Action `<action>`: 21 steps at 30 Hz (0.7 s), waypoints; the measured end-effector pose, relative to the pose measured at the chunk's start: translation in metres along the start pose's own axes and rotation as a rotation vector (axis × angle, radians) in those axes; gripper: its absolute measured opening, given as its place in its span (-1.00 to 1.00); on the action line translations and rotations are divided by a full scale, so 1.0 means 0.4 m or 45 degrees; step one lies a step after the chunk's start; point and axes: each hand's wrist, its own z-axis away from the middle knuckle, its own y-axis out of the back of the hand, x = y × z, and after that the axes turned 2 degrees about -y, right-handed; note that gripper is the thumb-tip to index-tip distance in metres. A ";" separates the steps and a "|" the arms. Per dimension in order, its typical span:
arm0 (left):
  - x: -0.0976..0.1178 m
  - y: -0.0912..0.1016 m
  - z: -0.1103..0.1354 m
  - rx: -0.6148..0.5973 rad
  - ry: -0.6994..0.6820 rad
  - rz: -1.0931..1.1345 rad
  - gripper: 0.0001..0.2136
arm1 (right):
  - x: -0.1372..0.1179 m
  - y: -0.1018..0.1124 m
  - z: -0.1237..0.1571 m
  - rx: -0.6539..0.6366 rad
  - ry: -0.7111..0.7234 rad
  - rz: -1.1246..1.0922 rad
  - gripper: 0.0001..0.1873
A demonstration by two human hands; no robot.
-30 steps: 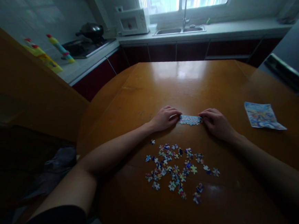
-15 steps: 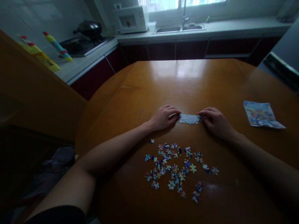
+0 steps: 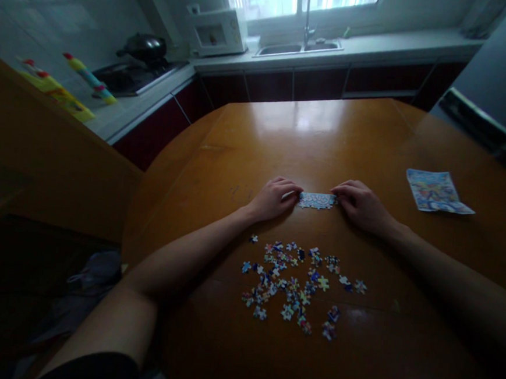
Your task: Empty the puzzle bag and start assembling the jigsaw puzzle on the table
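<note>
A joined strip of jigsaw puzzle (image 3: 317, 201), pale blue and white, lies flat on the wooden table (image 3: 309, 141). Its far edge looks straight, while knobs stick out along the near edge. My left hand (image 3: 275, 199) grips the strip's left end between thumb and fingers. At the right end, my right hand (image 3: 361, 205) pinches it in the same way; the fingertips cover both ends. Nearer to me lies a spread of loose puzzle pieces (image 3: 290, 284), blue, white, yellow and multicoloured, some of them overlapping.
A creased printed sheet (image 3: 437, 191) lies to the right on the table. Beyond the table run a counter with a sink (image 3: 279, 50), a white microwave (image 3: 217, 33) and a stove with a dark pan (image 3: 145, 48). Yellow bottles (image 3: 59, 95) stand at the left.
The whole view has shifted slightly, so everything appears a little further left. Both hands keep their hold on the strip, and the loose pieces lie as before.
</note>
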 end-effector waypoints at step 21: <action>-0.001 0.008 -0.003 0.022 -0.021 0.012 -0.80 | 0.003 -0.008 -0.003 0.123 -0.096 -0.009 -0.71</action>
